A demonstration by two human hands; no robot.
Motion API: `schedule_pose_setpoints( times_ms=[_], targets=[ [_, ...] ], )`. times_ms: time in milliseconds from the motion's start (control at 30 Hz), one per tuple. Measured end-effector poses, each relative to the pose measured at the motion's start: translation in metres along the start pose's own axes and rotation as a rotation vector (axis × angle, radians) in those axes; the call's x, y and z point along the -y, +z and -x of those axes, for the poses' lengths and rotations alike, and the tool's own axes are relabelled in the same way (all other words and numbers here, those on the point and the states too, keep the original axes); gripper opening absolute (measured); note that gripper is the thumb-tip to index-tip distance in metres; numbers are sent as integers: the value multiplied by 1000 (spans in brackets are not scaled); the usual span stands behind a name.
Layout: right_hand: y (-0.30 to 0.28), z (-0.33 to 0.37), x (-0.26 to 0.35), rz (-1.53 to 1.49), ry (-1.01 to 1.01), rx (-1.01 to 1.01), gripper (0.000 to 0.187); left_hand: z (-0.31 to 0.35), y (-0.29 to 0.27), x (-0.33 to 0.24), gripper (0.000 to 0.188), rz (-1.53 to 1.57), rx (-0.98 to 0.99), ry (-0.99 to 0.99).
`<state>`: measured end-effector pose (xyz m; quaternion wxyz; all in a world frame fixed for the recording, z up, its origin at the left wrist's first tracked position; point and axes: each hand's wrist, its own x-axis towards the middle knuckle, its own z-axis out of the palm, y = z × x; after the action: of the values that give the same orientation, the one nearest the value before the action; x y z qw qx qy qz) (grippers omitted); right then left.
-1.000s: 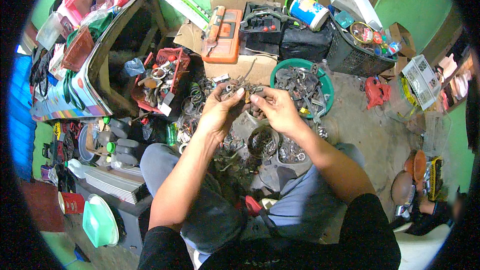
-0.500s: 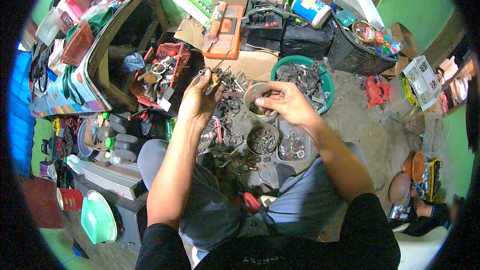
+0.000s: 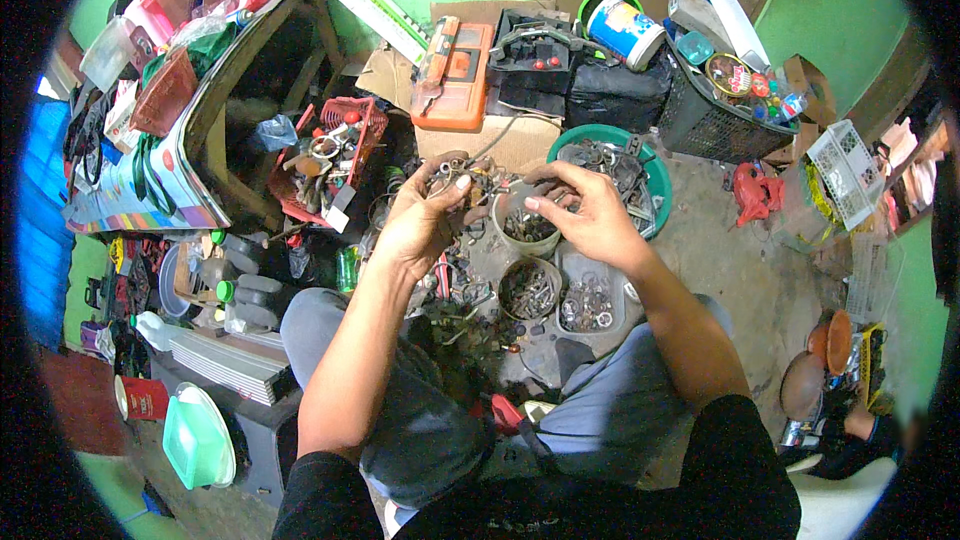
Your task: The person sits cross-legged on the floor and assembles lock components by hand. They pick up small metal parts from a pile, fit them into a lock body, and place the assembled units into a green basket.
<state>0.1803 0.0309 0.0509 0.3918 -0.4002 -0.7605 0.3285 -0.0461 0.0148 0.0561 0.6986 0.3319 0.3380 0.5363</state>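
Small dirty metal parts (image 3: 462,180) are gathered in my left hand (image 3: 415,225), its fingers curled around them. To its right, my right hand (image 3: 600,220) hovers over a round pale tub (image 3: 530,248), thumb and index finger apart; nothing shows between them. Dark small parts lie in this tub. Nearer to me stands another round tub (image 3: 503,302) of screws and bolts. Beside it is a clear rectangular container (image 3: 617,315) with rings and small hardware. A heap of loose metal parts (image 3: 465,285) lies on the floor below my left hand.
Behind my right hand is a green basin (image 3: 661,190) of metal parts. An orange toolbox (image 3: 455,90) and black tool tray (image 3: 530,65) sit farther back. A red basket (image 3: 360,145) of odds and ends stands left; a dark crate (image 3: 700,125) is back right.
My left hand has moved slightly right and turned, bringing its metal parts closer to the tub. My right hand's fingers have parted and shifted slightly right. The view has shifted a little.
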Motion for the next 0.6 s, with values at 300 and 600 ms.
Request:
schedule_pose_setpoints(
  times_ms=[300, 600],
  targets=[
    [6, 3, 6, -31, -91, -38, 24, 1, 7, 2, 45, -109, 47, -49],
    [6, 4, 7, 163, -275, -99, 12, 0, 7, 8, 41, -85, -49, -48]
  ],
)
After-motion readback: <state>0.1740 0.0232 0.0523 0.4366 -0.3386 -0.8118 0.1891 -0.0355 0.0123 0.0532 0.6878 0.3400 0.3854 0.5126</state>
